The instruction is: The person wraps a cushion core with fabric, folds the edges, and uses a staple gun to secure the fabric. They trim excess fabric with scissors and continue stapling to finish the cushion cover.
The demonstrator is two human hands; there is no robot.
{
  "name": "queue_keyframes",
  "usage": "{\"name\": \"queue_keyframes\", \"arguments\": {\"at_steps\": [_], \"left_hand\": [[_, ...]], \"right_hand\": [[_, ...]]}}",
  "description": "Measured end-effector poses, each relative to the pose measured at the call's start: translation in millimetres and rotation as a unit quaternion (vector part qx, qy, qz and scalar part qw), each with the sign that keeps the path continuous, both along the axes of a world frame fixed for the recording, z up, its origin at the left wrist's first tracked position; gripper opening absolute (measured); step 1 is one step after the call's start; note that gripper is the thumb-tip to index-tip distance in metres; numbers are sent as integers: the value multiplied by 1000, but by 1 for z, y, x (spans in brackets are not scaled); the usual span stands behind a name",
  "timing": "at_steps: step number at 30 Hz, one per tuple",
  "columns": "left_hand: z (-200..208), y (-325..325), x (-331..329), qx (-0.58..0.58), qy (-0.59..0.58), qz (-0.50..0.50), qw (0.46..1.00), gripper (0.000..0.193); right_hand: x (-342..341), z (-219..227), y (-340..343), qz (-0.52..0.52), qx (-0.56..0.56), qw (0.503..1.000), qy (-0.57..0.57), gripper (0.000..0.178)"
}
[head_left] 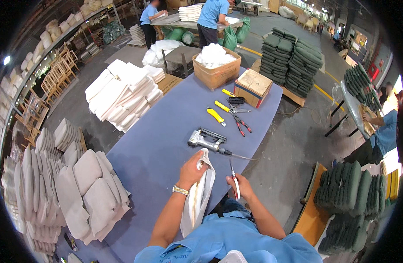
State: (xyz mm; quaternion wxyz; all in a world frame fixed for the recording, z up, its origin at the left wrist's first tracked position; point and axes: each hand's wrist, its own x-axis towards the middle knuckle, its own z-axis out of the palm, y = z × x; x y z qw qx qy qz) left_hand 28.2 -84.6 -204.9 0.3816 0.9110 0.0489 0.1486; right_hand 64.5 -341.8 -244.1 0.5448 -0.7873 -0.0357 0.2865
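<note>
The right hand (pixel 242 186), forearm slanting inward, has its grip closed around a red-and-white-handled tool (pixel 235 187) pointing forward. Farther out, the left hand (pixel 192 170) pinches in its grip the top of a pale zippered cover (pixel 198 199), just short of a staple gun (pixel 208 139) on the table (pixel 162 140).

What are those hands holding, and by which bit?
Left hand: white cloth, near its far end. Right hand: red-and-white tool, by its handle.
</note>
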Motion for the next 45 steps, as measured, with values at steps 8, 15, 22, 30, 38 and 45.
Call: {"name": "queue_keyframes", "arguments": {"at_steps": [8, 15, 22, 30, 38, 45], "left_hand": [[0, -7, -3, 55, 87, 36, 994, 77], [10, 18, -4, 34, 136, 23, 990, 74], [-19, 90, 42, -296, 163, 16, 941, 44], [-94, 78, 46, -316, 199, 113, 921, 44], [59, 100, 31, -159, -21, 151, 975, 42], [194, 71, -48, 116, -403, 330, 846, 40]], "right_hand": [[9, -5, 36, 33, 31, 998, 42, 39], [93, 3, 72, 48, 5, 998, -50, 42], [96, -34, 116, 163, 117, 955, 221, 25], [43, -110, 147, 115, 145, 976, 115, 38], [55, 0, 221, 220, 300, 927, -49, 32], [56, 197, 284, 364, 373, 845, -120, 29]]}}
